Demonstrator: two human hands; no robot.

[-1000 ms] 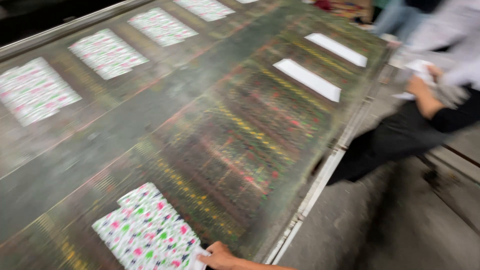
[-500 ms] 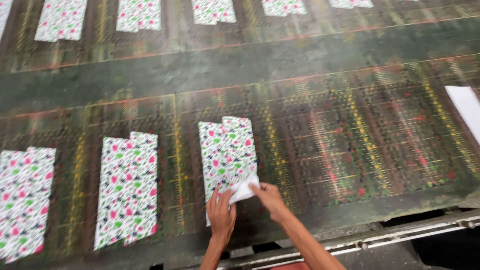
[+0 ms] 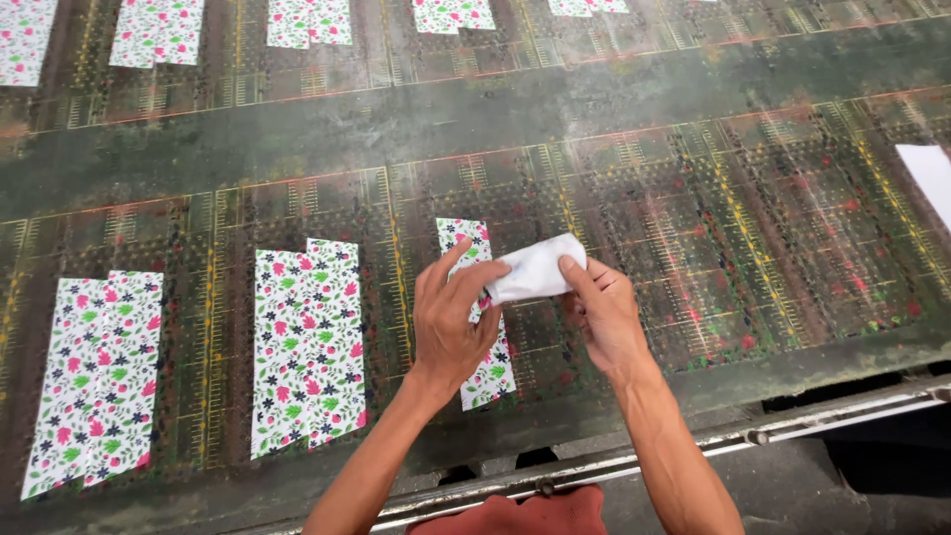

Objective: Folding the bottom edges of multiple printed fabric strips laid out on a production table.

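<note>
**Inspector:** Describe the surface in front of you.

**Operator guide:** You stand at the near edge of a long, ink-stained green printing table (image 3: 614,109) marked with yellow and red registration grids. A metal rail (image 3: 792,428) runs along that near edge. Flat floral-printed white fabric panels lie on it: one toward the near left corner (image 3: 94,381), one just right of it (image 3: 307,347), and a row along the far edge (image 3: 307,20). A plain white sheet (image 3: 929,178) lies at the right edge.

**Inspector:** State the hands and what they grip.

**Operator guide:** Your left hand (image 3: 451,322) and right hand (image 3: 606,315) together pinch a folded piece of white fabric (image 3: 538,267), fingers closed on its two ends. It is lifted above the table, over a third floral-printed fabric panel (image 3: 487,372) near the near edge, which your left hand partly covers.

**Inspector:** What differs from half a second ago?

**Operator guide:** Your hands have risen from the lower end of that panel. The white piece, then low against the panel, is now held higher and more bundled.
</note>
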